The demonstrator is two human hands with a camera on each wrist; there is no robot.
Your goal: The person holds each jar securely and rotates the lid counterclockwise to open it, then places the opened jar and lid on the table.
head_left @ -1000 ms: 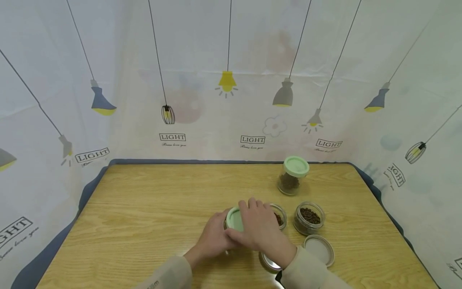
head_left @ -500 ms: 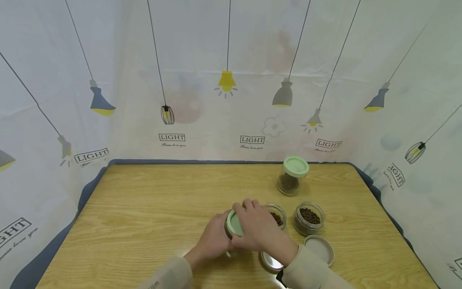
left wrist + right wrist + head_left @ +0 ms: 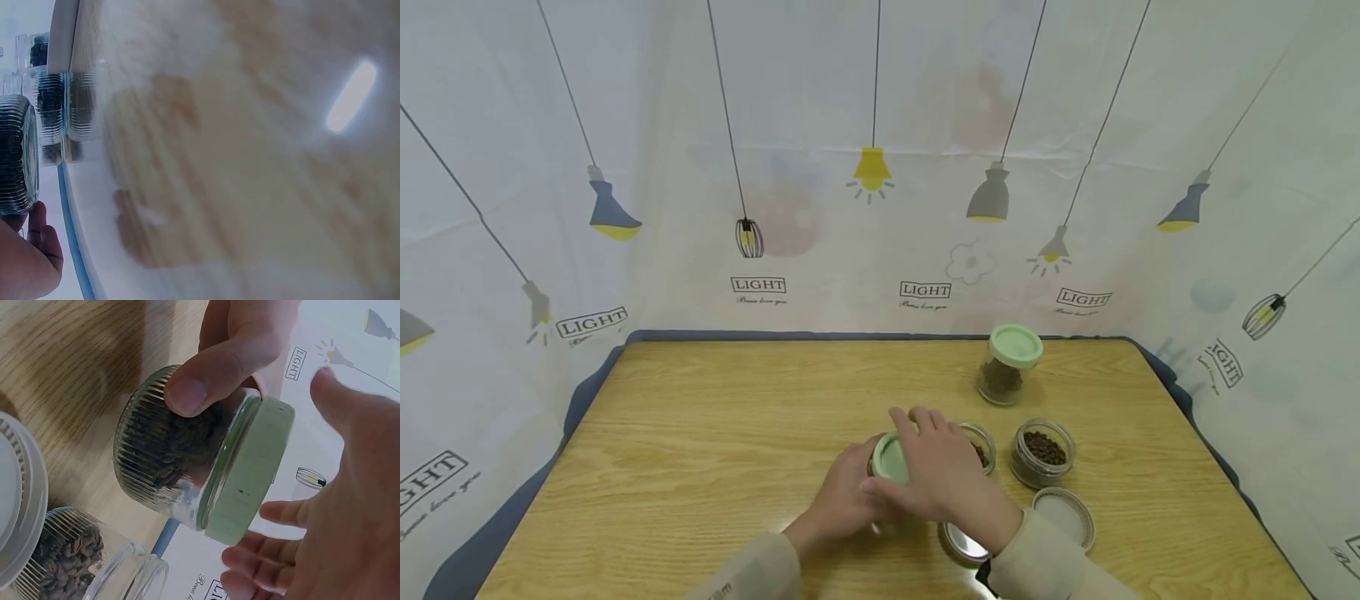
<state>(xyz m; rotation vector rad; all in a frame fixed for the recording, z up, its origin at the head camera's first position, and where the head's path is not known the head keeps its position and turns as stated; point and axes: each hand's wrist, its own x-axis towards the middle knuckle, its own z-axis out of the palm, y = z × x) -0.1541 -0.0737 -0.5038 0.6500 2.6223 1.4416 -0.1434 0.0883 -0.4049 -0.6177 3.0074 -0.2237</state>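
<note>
Right hand (image 3: 942,468) has spread wide, perhaps touching the lid (image 3: 253,472) at its edge; left grip (image 3: 842,494) holds the jar (image 3: 159,447).

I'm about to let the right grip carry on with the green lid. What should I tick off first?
1. Left grip holding the jar: ok, wrapped round the glass.
2. Green lid on the jar's mouth: ok, it covers the mouth.
3. Green lid tightened fully: cannot tell.
4. Right grip closed round the green lid: not ok, it is open, its thumb apart from the lid in the right wrist view.
5. Back jar capped: ok, a green lid is on.
6. Rightmost jar capped: not ok, open with dark beans showing.
</note>
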